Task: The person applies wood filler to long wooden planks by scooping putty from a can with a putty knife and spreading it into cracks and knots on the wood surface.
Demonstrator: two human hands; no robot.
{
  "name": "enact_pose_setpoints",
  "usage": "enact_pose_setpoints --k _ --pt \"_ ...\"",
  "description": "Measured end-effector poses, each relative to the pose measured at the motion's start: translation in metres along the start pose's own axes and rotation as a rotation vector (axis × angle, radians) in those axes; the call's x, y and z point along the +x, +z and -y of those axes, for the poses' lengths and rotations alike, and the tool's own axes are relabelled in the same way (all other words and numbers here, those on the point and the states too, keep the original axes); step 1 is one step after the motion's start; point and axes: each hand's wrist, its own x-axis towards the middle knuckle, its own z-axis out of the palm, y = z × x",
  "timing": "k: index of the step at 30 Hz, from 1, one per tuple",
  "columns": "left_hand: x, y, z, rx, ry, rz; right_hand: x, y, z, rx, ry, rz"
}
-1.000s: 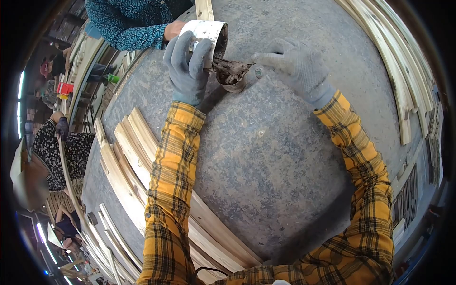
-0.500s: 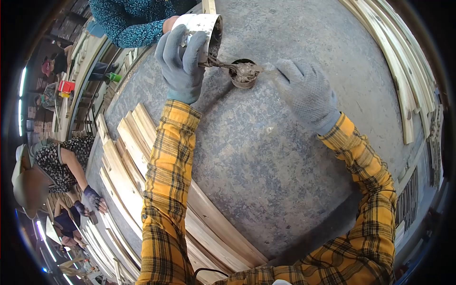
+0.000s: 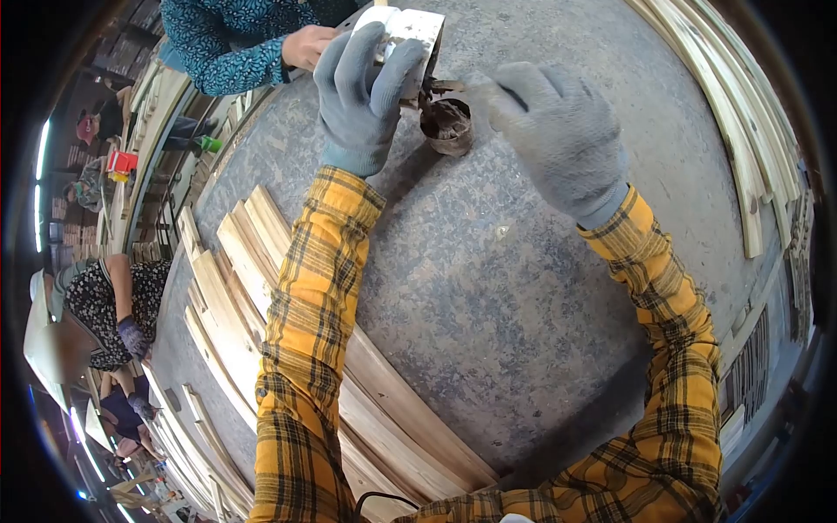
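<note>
My gloved left hand (image 3: 359,105) is wrapped around a white tub (image 3: 420,33), tipped on its side with its mouth facing right. Brown smears mark the tub's wall and rim. Just below the mouth, a small round can (image 3: 455,144) stands on the grey table and holds brown paste. In my gloved right hand (image 3: 558,131), fingers closed, is a thin flat spatula (image 3: 450,85) coated in brown paste. Its tip is at the tub's mouth, above the can. The spatula's handle is mostly hidden by the glove.
Wooden strips (image 3: 405,410) lie along the table's left and near side; more strips (image 3: 711,96) lie at the right edge. A person in a blue patterned sleeve (image 3: 253,68) is close beyond the tub. Other people work on the left, one wearing a dark glove (image 3: 132,336).
The tub has moved right and slightly up. My right hand has lifted the spatula from the can to the tub's mouth. The paste strand between them no longer shows; paste sits lower in the can.
</note>
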Motion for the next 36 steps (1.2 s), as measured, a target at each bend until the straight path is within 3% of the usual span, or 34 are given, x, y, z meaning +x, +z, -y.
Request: enact_pose_setpoints --k 3,8,11,14,15,16,18,20,22,23,26,27,28,30,32,34,36 --pt "0.0 0.003 0.002 0.056 0.032 0.023 0.005 0.0 0.013 -0.065 -0.039 -0.019" --pt "-0.006 0.001 0.004 0.105 0.026 0.036 -0.004 -0.015 0.022 -0.052 -0.007 0.181" --pt "-0.006 -0.002 0.003 0.068 -0.086 0.037 -0.012 -0.006 0.02 -0.033 0.076 0.131" --pt "-0.008 -0.006 0.0 -0.079 -0.485 0.13 -0.01 -0.012 0.018 -0.054 0.046 0.188" --pt "-0.019 -0.001 0.001 -0.19 -0.743 0.155 -0.009 -0.015 0.018 -0.053 0.044 0.182" --pt "-0.029 0.003 0.0 -0.184 -0.741 0.152 -0.009 -0.017 0.018 -0.06 0.046 0.209" --pt "-0.046 0.005 -0.002 -0.577 -1.167 0.062 -0.012 -0.016 0.019 -0.056 0.048 0.226" --pt "-0.056 0.002 -0.001 -0.593 -1.146 0.083 -0.011 -0.012 0.02 -0.069 0.082 0.186" --pt "-0.048 -0.008 -0.008 -0.375 -0.901 0.266 -0.004 -0.014 0.02 -0.036 0.1 0.296" --pt "-0.041 -0.009 -0.009 -0.256 -0.731 0.226 -0.001 -0.017 0.018 -0.007 0.123 0.411" --pt "-0.028 -0.007 -0.008 -0.306 -0.683 0.075 0.002 -0.023 0.019 -0.064 0.11 0.464" --pt "-0.028 -0.004 -0.009 -0.438 -0.827 0.02 0.0 -0.019 0.021 -0.062 0.105 0.46" --pt "-0.028 -0.002 -0.01 -0.429 -0.824 0.017 -0.005 -0.015 0.022 -0.066 0.094 0.393" --pt "-0.029 -0.002 -0.007 -0.76 -1.232 0.007 -0.006 -0.013 0.023 -0.069 0.076 0.316" --pt "-0.054 0.015 0.012 -0.735 -1.215 -0.012 -0.004 -0.016 0.025 -0.097 0.075 0.3" --pt "-0.057 0.017 0.018 -0.428 -1.167 0.259 -0.002 -0.02 0.027 -0.061 0.084 0.362" --pt "-0.065 0.016 0.024 -0.353 -1.159 0.306 -0.002 -0.024 0.029 -0.029 0.093 0.432"
